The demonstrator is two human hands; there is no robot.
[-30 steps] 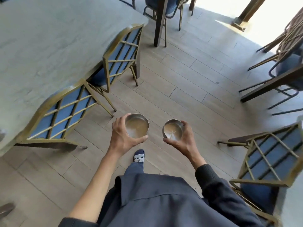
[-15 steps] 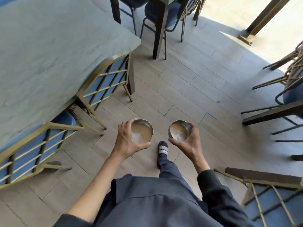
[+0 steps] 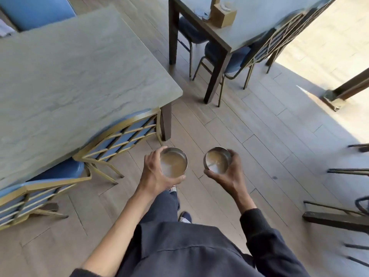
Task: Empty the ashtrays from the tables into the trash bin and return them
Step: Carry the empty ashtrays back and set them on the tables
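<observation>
I carry two round metal ashtrays at waist height over the wooden floor. My left hand [image 3: 154, 173] grips the left ashtray [image 3: 173, 162] by its rim; it sits level and its shiny inside looks bare. My right hand [image 3: 227, 175] holds the right ashtray [image 3: 216, 161], tilted a little toward me, with nothing visible inside. The two ashtrays are apart, a hand's width between them. No trash bin is in view.
A grey stone-top table [image 3: 79, 80] stands to my left with blue, gold-framed chairs [image 3: 123, 136] tucked along its near edge. Ahead is a second table [image 3: 259, 23] with a wooden box [image 3: 222, 16] on it. Dark chair frames [image 3: 339, 216] crowd the right; an aisle runs between.
I have walked forward along the aisle: the left table and its chairs slid back past me and the far table came into view. Both hands keep holding the ashtrays the same way.
</observation>
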